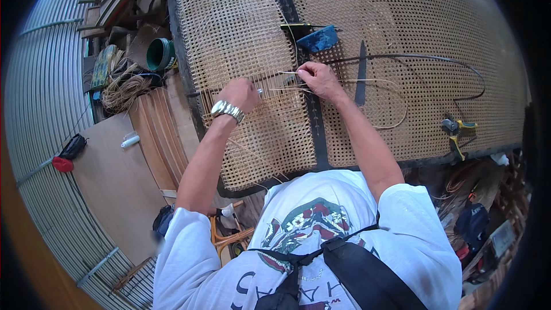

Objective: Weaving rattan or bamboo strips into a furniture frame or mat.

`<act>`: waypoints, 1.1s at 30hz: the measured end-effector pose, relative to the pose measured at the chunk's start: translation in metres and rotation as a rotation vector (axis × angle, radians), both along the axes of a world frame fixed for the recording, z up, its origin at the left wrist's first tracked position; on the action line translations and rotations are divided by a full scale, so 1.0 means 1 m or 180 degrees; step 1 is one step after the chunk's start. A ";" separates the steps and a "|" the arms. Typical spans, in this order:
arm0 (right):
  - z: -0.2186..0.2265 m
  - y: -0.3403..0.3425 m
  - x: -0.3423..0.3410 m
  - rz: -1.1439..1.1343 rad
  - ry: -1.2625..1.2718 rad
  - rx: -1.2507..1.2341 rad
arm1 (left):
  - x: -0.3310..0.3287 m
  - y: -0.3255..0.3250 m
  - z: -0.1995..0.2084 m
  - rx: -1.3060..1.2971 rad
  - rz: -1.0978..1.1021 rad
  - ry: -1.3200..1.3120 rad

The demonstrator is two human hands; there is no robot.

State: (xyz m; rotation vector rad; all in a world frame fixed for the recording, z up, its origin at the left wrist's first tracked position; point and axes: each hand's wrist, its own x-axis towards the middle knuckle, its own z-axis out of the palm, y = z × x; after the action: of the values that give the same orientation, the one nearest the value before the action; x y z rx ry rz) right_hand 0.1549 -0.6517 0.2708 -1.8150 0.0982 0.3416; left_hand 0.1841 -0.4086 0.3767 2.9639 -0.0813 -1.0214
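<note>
Before me lies a woven cane panel (241,34) set in a dark frame, crossed by a dark bar (317,132). Over the unfinished strip of the weave is my left hand (240,95), with a metal watch at the wrist. Its fingers are curled closed, and a small silvery tip shows at them; the rest of what they hold is hidden. Beside the dark bar, my right hand (322,81) pinches a thin cane strand (288,72) between thumb and fingers. A loose strand loops (406,103) out over the right-hand weave.
Lying on the right-hand weave are a dark blade (361,74), a blue object (317,39), a thin dark curved rod (422,56) and yellow-handled pliers (453,132). Beyond the left edge are bundled cane (127,89), a green container (160,54) and wooden boards (155,126).
</note>
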 end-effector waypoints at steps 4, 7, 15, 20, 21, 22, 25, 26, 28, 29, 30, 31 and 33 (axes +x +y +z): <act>0.005 0.001 0.002 0.0009 -0.0015 -0.0076 | -0.017 0.029 -0.010 -0.0827 0.0176 -0.0386; 0.004 0.002 0.002 0.0051 0.0018 -0.0068 | -0.024 0.029 -0.011 -0.0960 0.0311 -0.0519; -0.002 0.003 0.004 0.0048 -0.0091 -0.0105 | -0.021 0.010 -0.005 -0.0815 0.0070 -0.0548; -0.004 0.001 0.002 0.0008 -0.0066 -0.0009 | -0.016 -0.024 0.009 0.0104 -0.0177 -0.0369; -0.004 0.002 0.002 0.0006 -0.0073 -0.0017 | -0.015 -0.026 0.009 0.0251 -0.0344 -0.0390; -0.005 0.003 0.003 0.0007 -0.0088 -0.0044 | -0.013 -0.033 0.015 0.0345 -0.0349 -0.0318; -0.004 0.004 0.002 -0.0026 -0.0112 -0.0075 | -0.009 -0.031 0.013 0.0139 -0.0688 -0.0466; -0.003 0.004 0.002 -0.0046 -0.0123 -0.0087 | -0.006 -0.035 0.011 0.0297 -0.0584 -0.0322; -0.005 0.003 0.002 -0.0054 -0.0133 -0.0040 | 0.003 -0.031 0.006 0.0239 -0.0506 -0.0147; -0.007 0.002 0.002 -0.0052 -0.0142 0.0003 | 0.009 -0.025 0.000 0.0178 -0.0416 0.0031; -0.006 0.004 0.002 -0.0042 -0.0148 0.0012 | 0.013 -0.005 -0.019 0.0015 -0.0283 0.0175; -0.006 0.002 0.001 0.0002 -0.0098 0.0044 | 0.010 0.008 -0.024 0.0010 -0.0293 0.0181; -0.004 0.000 0.001 0.0043 -0.0063 0.0075 | 0.000 0.024 -0.018 -0.1077 -0.0048 -0.0185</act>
State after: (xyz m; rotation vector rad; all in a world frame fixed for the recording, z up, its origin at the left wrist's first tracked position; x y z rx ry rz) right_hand 0.1560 -0.6515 0.2672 -1.7959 0.0677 0.3329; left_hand 0.1836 -0.3847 0.3587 2.6874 -0.2502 -0.8272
